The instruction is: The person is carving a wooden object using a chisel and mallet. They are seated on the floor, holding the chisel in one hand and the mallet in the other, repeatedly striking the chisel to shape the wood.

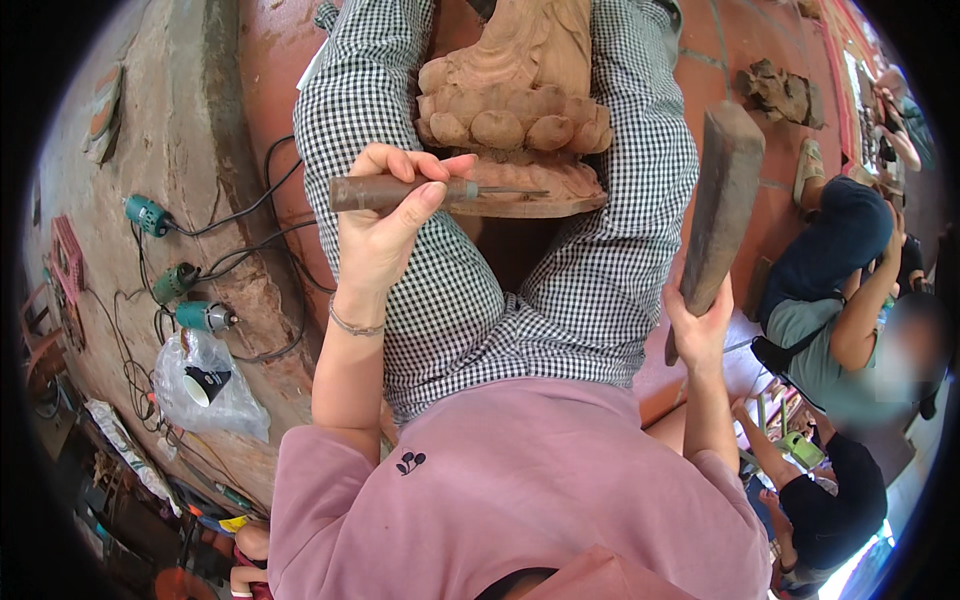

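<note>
Between my knees stands a reddish-brown wood carving (515, 115), its base ringed with rounded petals. My left hand (385, 205) is closed around the wooden handle of a carving chisel (440, 193), whose thin metal blade points right, over the lower edge of the carving in this view. Whether the tip touches the wood I cannot tell. Over by my right thigh, my right hand (698, 325) grips a heavy wooden mallet (722, 190) by its lower end. The thick mallet head is raised, apart from the carving.
On the worn ledge (215, 110) at left lie corded teal power tools (205, 316), tangled black cables and a clear plastic bag (205, 390) with a paper cup. Rough wood (780, 93) sits on the red-tiled floor at right. Other people (835, 270) sit nearby on the right.
</note>
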Demonstrator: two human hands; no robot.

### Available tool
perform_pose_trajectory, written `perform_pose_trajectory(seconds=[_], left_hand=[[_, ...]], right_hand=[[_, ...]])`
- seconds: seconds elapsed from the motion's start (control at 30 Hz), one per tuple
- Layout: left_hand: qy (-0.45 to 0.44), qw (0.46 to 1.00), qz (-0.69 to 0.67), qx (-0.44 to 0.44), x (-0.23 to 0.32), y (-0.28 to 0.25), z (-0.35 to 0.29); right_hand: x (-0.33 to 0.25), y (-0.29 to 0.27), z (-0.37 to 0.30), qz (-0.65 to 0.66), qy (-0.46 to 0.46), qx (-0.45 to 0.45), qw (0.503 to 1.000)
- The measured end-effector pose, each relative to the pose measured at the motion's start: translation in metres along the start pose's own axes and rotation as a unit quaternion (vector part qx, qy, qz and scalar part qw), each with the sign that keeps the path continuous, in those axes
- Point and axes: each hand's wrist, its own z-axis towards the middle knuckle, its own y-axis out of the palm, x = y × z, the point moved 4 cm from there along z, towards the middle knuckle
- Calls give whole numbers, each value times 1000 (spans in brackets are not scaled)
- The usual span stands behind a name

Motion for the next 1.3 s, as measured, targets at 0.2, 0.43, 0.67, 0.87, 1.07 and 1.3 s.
perform_pose_trajectory(seconds=[0.2, 0.43, 0.67, 0.87, 1.07, 1.3], left_hand=[[-36, 996, -15, -81, 10, 3, 10], [-53, 993, 22, -105, 22, 8, 29], [-46, 989, 32, -134, 23, 1, 39], [-113, 979, 149, -88, 23, 12, 38], [-78, 964, 248, -54, 9, -21, 24], [27, 888, 458, -28, -6, -51, 6]], right_hand=[[-72, 3, 40, -68, -111, -105, 986], [-184, 21, 76, -314, -394, -186, 843], [-255, 39, 77, -318, -537, -222, 749], [-264, 36, 76, -350, -556, -216, 722], [-266, 35, 72, -370, -568, -200, 707], [-264, 37, 65, -403, -570, -172, 695]])
